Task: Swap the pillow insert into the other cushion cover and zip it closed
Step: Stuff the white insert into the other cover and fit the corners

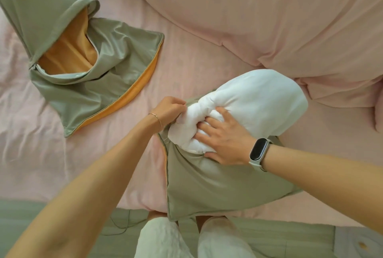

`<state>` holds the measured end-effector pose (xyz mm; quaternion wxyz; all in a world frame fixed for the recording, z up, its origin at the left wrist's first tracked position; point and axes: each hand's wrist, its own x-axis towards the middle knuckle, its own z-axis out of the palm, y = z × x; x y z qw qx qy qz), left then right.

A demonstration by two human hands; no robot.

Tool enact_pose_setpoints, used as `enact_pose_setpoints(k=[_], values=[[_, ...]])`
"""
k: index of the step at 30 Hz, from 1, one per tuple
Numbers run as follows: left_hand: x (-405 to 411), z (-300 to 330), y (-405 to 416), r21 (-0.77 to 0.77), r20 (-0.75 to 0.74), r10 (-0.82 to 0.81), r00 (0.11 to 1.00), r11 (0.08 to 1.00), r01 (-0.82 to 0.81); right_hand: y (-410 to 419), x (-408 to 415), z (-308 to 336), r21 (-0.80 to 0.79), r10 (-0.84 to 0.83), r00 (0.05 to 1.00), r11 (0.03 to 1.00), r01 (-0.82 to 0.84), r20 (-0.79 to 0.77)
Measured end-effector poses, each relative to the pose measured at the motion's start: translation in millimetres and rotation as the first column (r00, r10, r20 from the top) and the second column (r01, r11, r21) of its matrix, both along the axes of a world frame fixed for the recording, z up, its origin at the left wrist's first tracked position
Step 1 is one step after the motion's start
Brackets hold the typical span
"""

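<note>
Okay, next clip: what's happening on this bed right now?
A person stands at a pink bed working a white pillow insert at the open end of a green cushion cover. The right hand presses spread fingers on the bunched insert at the opening, while the left hand pinches the cover's edge beside it. About half the insert sticks out. A second green cover with orange lining lies unzipped and empty to the left.

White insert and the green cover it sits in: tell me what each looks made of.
The white insert: soft matte fabric over a compressible fill, probably fibre; it bunches and dents under the right hand. The green cover: thin woven cloth with a faint sheen, probably cotton or a blend; it creases finely and shows orange at its edge.
</note>
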<state>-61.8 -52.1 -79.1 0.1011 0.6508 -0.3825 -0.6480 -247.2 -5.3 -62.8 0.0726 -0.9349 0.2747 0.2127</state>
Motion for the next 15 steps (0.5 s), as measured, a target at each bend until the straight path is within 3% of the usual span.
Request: enact_pose_setpoints(k=[3, 9, 12, 15], values=[[-4.9, -2.9, 0.6, -0.127, 0.219, -0.226, 0.949, 0.958, 0.257, -15.9, 20.8, -15.5, 0.061, 0.018, 0.993, 0.998, -0.011, -0.115], [0.2, -14.4, -8.6, -0.15, 0.281, -0.199, 0.939, 0.957, 0.248, -19.4, 49.1, -42.9, 0.079, -0.024, 0.999, 0.997, 0.028, -0.043], [4.4, -14.4, -4.3, -0.138, 0.221, -0.127, 0.967, 0.977, 0.16, -13.1, 37.4, -32.0, 0.064, -0.065, 0.989, 0.996, 0.057, 0.136], [1.6, -10.7, 5.3, -0.165, 0.192, -0.031, 0.981, 0.984, 0.064, -14.0, 17.1, 2.1, -0.021, -0.049, 0.903, 0.998, 0.064, 0.428]])
